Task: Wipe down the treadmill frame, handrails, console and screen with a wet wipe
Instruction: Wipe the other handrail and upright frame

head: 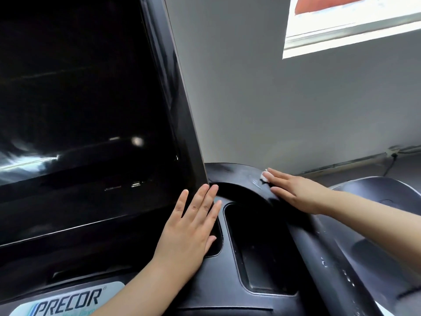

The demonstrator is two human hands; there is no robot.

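- Logo plate [68, 299] with the word PRECOR sits nearest, at 7 o'clock on the dark treadmill console [205, 290].
- The left forearm rises from the bottom edge at 6 o'clock to the left hand [193, 226], which lies flat, palm down, near the centre.
- Its fingers [200, 201] are straight and close together, resting across the right edge of the screen frame and the rim of the console; they hold nothing.
- Just right of that hand, toward 5 o'clock, a deep black tray pocket [257, 254] is sunk into the console.
- A thick, rounded dark handrail [330, 258] runs from 5 o'clock up to an arched cover [241, 176] just right of centre; faint wet streaks show on the arch.
- The right arm comes in from 4 o'clock; the right hand [296, 190] lies flat on the top of the arch at 3 o'clock.
- Its straight fingers [280, 176] press together onto a white wet wipe [264, 175], of which only a small bunched piece shows by the fingertips.
- The large black screen [79, 99] fills the side from 8 to 12 o'clock, tilted, with pale reflections low down.
- Behind stands a grey wall [273, 87], with a bright window [353, 21] at 1 o'clock.
- A cable [390, 163] hangs near the skirting at 3 o'clock.
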